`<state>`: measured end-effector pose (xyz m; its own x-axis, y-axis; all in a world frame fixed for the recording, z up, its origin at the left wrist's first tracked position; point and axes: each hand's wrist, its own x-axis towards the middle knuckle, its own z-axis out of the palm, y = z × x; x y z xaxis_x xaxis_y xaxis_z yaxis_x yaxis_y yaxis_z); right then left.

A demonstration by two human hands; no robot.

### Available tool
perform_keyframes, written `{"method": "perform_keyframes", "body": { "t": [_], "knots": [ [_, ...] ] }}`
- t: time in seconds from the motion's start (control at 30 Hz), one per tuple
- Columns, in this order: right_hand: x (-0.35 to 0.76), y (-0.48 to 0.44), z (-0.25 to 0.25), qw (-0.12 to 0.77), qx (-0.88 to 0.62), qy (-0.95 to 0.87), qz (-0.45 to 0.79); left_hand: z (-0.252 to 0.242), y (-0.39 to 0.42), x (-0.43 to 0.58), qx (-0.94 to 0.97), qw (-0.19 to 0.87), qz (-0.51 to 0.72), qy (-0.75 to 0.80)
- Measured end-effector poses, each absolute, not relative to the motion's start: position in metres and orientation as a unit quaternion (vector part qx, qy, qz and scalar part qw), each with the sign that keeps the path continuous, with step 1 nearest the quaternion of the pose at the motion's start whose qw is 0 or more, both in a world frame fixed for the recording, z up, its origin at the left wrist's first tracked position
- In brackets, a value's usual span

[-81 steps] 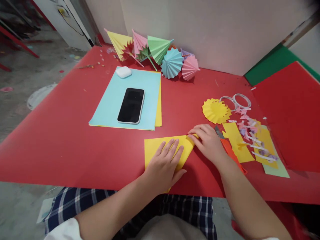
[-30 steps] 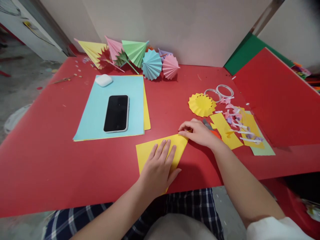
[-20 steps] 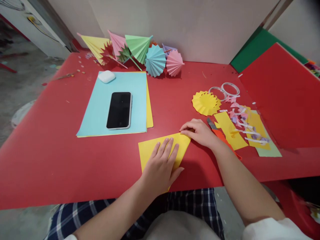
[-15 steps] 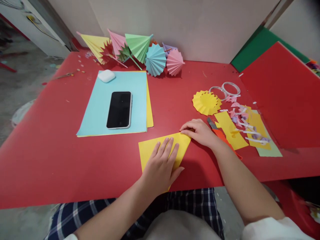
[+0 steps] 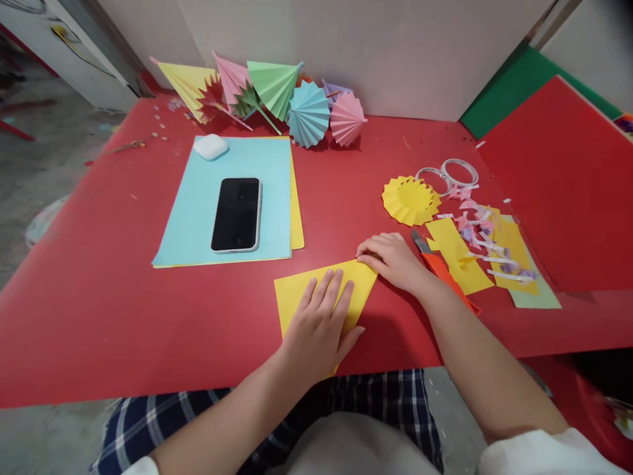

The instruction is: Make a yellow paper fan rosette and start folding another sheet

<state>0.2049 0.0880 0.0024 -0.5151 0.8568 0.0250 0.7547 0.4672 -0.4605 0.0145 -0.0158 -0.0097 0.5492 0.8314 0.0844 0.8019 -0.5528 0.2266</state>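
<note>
A piece of yellow paper (image 5: 291, 297) lies on the red tabletop in front of me, its lower part hidden beneath my left hand (image 5: 316, 323). That hand rests flat on the paper with its fingers stretched out and thumb apart. At the paper's upper right corner is my right hand (image 5: 388, 260), fingers curled and closed on the edge. The fingertips partly cover the corner. Just right of this hand lies an orange-handled cutter (image 5: 448, 280) with a grey end, partly behind the forearm.
Blue paper (image 5: 182, 231) carries a black phone (image 5: 237, 214) and a white case (image 5: 211, 146). Folded paper umbrellas (image 5: 309, 115) line the wall. Rightward are a pleated yellow ring (image 5: 411, 200), tape rolls (image 5: 459, 173), paper scraps (image 5: 477, 231) and a large red board (image 5: 568, 198).
Both hands stay in nearly the same place on the yellow paper. The whole view has shifted very slightly.
</note>
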Motion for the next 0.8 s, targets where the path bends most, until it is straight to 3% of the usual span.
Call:
{"method": "perform_keyframes", "body": {
  "t": [0.6,0.8],
  "knots": [
    [0.1999,0.0851,-0.0032,0.105,-0.487,-0.857,0.137,-0.0127,-0.0166,0.0146,0.881,0.084,0.100,0.455],
    [0.2041,0.0836,-0.0009,0.132,-0.485,-0.845,0.183,-0.0121,-0.0165,0.0150,0.878,0.091,0.094,0.461]
  ]
}}
